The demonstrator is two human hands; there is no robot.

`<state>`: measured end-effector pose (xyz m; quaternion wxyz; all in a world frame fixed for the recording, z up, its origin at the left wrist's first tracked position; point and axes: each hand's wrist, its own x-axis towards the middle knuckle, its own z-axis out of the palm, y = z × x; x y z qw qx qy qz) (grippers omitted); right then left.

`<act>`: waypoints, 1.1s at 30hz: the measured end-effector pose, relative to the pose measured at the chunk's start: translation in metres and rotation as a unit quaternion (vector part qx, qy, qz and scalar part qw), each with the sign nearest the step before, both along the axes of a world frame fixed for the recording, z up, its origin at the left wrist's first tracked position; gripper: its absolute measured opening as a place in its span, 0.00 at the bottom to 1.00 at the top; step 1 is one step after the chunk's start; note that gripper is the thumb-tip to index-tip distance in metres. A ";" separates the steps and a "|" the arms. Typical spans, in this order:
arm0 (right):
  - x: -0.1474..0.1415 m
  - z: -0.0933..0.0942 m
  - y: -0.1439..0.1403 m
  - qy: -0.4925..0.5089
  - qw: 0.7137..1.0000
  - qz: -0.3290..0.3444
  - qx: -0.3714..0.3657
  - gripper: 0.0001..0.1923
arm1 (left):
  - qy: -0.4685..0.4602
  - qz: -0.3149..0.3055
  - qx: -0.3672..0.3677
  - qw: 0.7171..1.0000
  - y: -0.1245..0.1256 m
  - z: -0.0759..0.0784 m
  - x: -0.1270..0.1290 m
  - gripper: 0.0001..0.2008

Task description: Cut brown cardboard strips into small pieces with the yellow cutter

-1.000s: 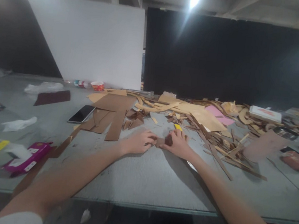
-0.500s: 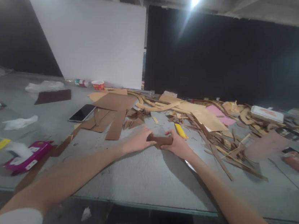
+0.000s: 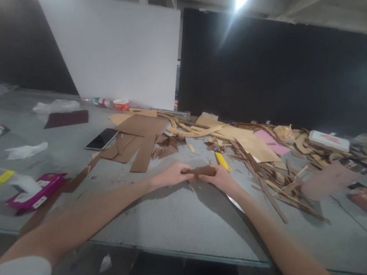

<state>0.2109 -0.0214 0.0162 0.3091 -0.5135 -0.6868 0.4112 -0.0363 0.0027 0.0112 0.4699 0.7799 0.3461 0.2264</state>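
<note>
Your two bare hands met over the middle of a grey counter [image 3: 166, 227], with a small brown piece [image 3: 204, 172] of what looked like card or leather between them. The fingers of your left hand [image 3: 172, 175] were closed on its left end, and the fingers of your right hand [image 3: 221, 179] gripped its right end. The piece was held just above the counter or resting on it; you could not tell which.

The work looked partway along. The held piece was already small, and it had not been set down. On the far side, just left of centre, a cluster of small brown pieces [image 3: 168, 147] lay loose, seemingly already cut. Beside them on the left, a long brown strip [image 3: 142, 155] and a large brown sheet [image 3: 140, 125] remained in bigger form, so material appeared to be left. To the right spread a heap of thin strips [image 3: 275, 191], probably offcuts. What had been done to the held piece itself was too small to make out.

A yellow object [image 3: 223, 161] lay just beyond your right hand. A phone [image 3: 102, 139] lay farther left, and a magenta power strip [image 3: 38, 193] sat at the near left.
</note>
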 end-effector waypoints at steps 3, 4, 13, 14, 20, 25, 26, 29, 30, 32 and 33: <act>0.002 -0.002 0.001 -0.017 0.999 0.035 0.004 0.15 | 0.022 -0.019 0.000 1.000 0.001 0.001 -0.002 0.12; 0.002 -0.002 0.001 -0.021 0.998 0.050 0.011 0.15 | 0.031 -0.026 0.003 0.999 0.001 0.001 -0.002 0.12; 0.000 0.005 -0.003 -0.015 0.996 0.087 0.019 0.22 | 0.044 -0.049 0.007 0.998 0.001 0.005 -0.003 0.19; 0.000 0.005 -0.003 -0.017 0.997 0.081 0.012 0.22 | 0.040 -0.048 0.001 0.998 0.001 0.005 -0.002 0.19; 0.001 0.002 0.000 -0.006 0.997 0.078 -0.007 0.22 | 0.056 -0.047 -0.014 0.997 0.002 0.006 -0.003 0.19; -0.003 -0.003 0.002 -0.004 0.997 0.075 -0.003 0.22 | 0.068 -0.058 -0.002 0.996 0.003 0.010 -0.002 0.22; -0.003 -0.004 0.002 -0.004 0.997 0.076 -0.003 0.22 | 0.069 -0.057 -0.002 0.996 0.004 0.010 -0.002 0.22; 0.007 -0.003 0.006 -0.022 0.998 0.053 0.009 0.23 | 0.080 -0.060 -0.004 0.995 0.006 0.010 -0.006 0.21; 0.014 -0.001 0.009 -0.033 0.999 0.029 0.019 0.23 | 0.087 -0.065 -0.003 0.994 0.007 0.010 -0.009 0.20; 0.031 0.004 0.013 -0.051 0.996 -0.057 0.044 0.24 | 0.098 -0.063 0.008 0.993 0.012 0.007 -0.015 0.18; 0.039 0.007 0.015 -0.053 0.992 -0.101 0.054 0.25 | 0.095 -0.048 0.018 0.994 0.016 0.005 -0.019 0.18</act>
